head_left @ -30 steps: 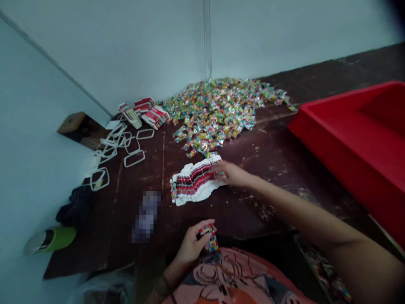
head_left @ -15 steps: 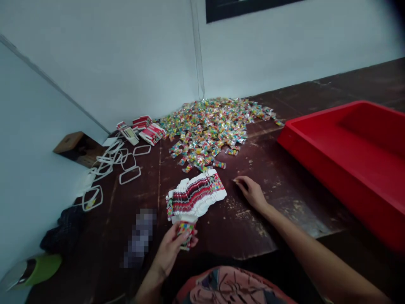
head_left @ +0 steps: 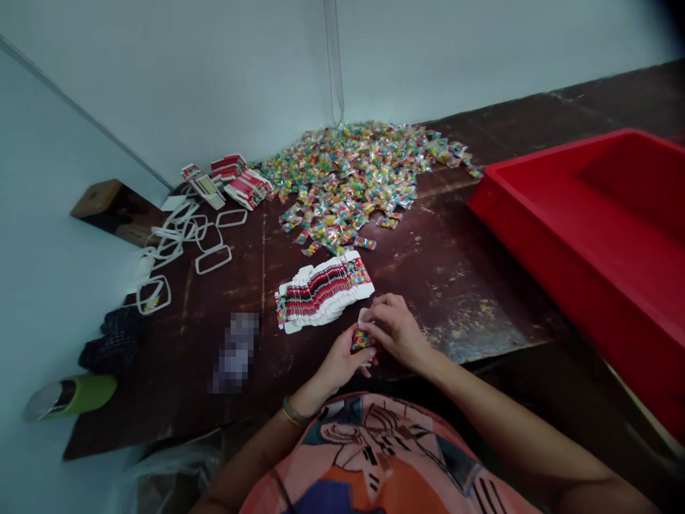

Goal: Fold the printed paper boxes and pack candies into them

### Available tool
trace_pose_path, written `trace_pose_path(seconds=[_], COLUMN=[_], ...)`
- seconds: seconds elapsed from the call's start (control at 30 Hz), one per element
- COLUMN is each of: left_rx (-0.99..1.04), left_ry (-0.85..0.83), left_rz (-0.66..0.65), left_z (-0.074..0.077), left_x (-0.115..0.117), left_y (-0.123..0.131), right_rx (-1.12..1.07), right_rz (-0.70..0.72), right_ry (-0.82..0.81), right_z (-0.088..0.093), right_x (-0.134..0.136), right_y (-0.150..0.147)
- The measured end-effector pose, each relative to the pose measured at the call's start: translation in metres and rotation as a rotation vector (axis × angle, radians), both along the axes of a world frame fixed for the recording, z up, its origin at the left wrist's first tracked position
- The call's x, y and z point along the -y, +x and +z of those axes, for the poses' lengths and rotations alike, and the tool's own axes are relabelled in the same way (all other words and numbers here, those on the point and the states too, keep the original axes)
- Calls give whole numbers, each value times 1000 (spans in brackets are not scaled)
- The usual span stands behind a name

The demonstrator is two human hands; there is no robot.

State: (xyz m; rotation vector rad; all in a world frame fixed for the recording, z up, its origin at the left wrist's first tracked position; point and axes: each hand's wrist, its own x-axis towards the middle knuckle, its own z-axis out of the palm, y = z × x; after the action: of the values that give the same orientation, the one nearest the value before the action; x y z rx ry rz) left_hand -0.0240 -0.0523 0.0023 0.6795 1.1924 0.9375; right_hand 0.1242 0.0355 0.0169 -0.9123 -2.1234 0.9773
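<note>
My left hand [head_left: 340, 363] is closed around a small printed candy box [head_left: 362, 340], held upright near the table's front edge. My right hand [head_left: 400, 330] has its fingers pressed together at the top of that box, by a white flap. Whatever else those fingertips may hold is hidden. Just beyond both hands lies a fanned row of flat red and white box blanks [head_left: 324, 291]. Behind the row spreads a big heap of small clear-wrapped candy packets [head_left: 347, 182], bright with many colours.
On the right stands a large red tray [head_left: 561, 235]. White band loops [head_left: 212, 258], stacked red boxes [head_left: 249, 188] and a wooden box [head_left: 115, 210] are at the left back. A dark cloth [head_left: 112, 343] and a green bottle [head_left: 88, 396] lie at the left edge.
My right hand has come in from the row's right side to the box. My left hand has carried the box rightward. The view has tilted down.
</note>
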Motion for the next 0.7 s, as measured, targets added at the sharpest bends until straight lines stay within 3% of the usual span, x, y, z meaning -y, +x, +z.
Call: trace_pose_path(seconds=[0.07, 0.17, 0.23, 0.3, 0.47, 0.6, 0.7], left_rx=[37, 76, 60, 83, 328, 269, 192], left_ry=[-16, -71, -96, -103, -67, -139, -133], left_rz=[63, 106, 88, 70, 26, 63, 39], left_z=[0, -4, -6, -4, 3, 3, 1], left_x=[2, 2, 1, -1, -6, -6, -4], left_y=[-2, -6, -8, -10, -11, -12, -15], right_rx=[-90, -356, -471, -509, -617, -653, -592], right_rz=[-39, -149, -71, 37, 78, 18, 83], right_ry=[-65, -537, -910, -1104, -1229, -1321, -1333], right_z=[-8, -20, -23, -22, -15, -21, -22], right_x=[11, 22, 23, 21, 16, 16, 15], right_y=[-3, -6, -5, -3, 5, 7, 2])
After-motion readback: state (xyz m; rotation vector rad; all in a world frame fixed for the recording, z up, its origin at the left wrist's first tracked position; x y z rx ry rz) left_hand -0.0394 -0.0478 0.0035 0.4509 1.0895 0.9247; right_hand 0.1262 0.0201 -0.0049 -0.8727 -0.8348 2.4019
